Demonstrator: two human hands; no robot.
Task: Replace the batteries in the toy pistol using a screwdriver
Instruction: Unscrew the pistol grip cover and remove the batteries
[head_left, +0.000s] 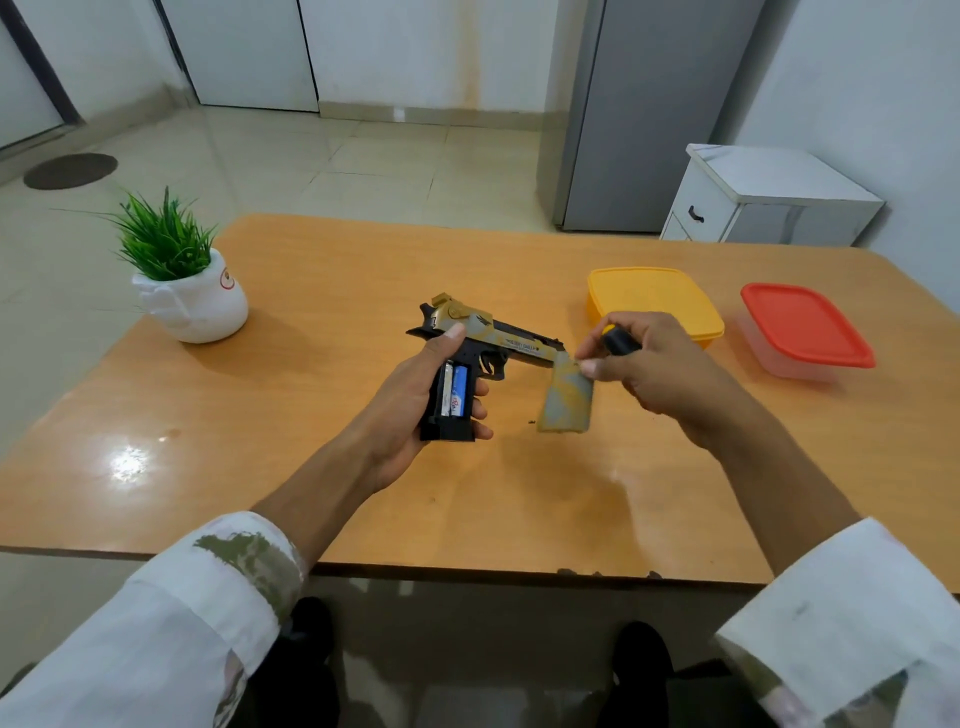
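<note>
Holding the toy pistol (483, 343) above mid-surface, the left hand (415, 410) has its grip wrapped round the handle, batteries (453, 389) exposed, while the right hand (660, 364) pinches the removed cover (566, 400) and screwdriver (618, 340); swapping, closing and screwing seemingly remain.

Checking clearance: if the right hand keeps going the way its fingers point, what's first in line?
The right hand points left, toward the toy pistol. Its barrel end looks first in line, though the cover it holds may touch sooner; depth is unclear.

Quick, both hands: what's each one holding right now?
Left hand: closed on the toy pistol, batteries exposed.
Right hand: holding the screwdriver and grip cover.
</note>
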